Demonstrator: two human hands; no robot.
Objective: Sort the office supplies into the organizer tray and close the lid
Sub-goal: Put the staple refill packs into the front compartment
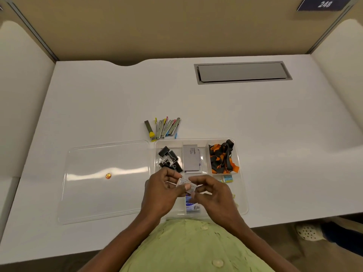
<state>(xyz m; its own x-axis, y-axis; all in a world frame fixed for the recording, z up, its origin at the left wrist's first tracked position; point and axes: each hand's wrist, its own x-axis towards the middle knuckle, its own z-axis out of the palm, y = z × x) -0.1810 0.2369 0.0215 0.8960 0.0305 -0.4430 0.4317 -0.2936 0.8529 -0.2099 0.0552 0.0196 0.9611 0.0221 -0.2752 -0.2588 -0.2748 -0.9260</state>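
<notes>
A clear organizer tray (242, 201) sits at the near edge of the white desk. Its compartments hold black binder clips (170, 159), a grey card box (191, 158), orange-and-black lanyards (223, 159) and small blue items (227, 179). Over the tray's near part, my left hand (160, 193) and my right hand (213, 195) together pinch a small clear plastic box (185, 184). A blue packet (191, 206) lies in the tray under my hands. The clear lid (102, 181) lies flat to the tray's left. Several staplers and metal tools (163, 128) lie just beyond the tray.
An orange sticker (108, 176) marks the lid. A grey cable hatch (242, 72) is set into the desk at the back right. Beige partition walls enclose the desk on three sides. A person's shoe (308, 231) shows on the floor at right.
</notes>
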